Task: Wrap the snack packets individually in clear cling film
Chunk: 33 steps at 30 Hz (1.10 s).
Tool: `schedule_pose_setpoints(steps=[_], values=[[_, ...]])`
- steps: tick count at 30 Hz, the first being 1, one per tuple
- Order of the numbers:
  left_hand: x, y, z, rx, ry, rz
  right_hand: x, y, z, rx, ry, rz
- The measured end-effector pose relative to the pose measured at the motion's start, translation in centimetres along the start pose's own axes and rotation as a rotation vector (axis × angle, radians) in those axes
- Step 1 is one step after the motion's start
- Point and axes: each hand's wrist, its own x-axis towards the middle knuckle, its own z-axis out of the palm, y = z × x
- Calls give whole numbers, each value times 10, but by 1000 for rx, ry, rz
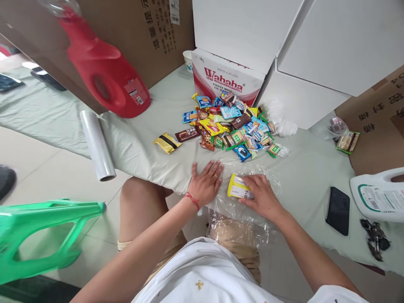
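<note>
A yellow and white snack packet [237, 189] rests on a sheet of clear plastic film [225, 208], which hangs over the table's front edge towards my lap. My right hand [261, 194] grips the packet's right side, fingers curled over it and hiding that end. Flat on the table beside the film's left edge lies my left hand [205, 182], its fingers spread and holding nothing. Behind both hands is a pile of wrapped snacks [232, 124] in many colours. A yellow and black packet [167, 143] sits apart at the pile's left.
A roll of film [98, 147] and a red detergent bottle [107, 75] are on the left. At the back stands a Wahaha carton [227, 80]. To the right lie a black phone [338, 210], keys [375, 240] and a white bottle [380, 195]. A green stool [47, 235] is lower left.
</note>
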Motion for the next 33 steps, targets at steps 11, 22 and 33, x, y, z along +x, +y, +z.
schedule_pose_setpoints(steps=[11,22,33], values=[[-1,-1,-1,-53,28,9,-9,16,0,53,-57,-29],[-3,-3,-2,-90,55,2,69,1,-45,119,82,-48],[-1,-3,-3,-46,3,3,256,-56,-44,-261,-10,231]])
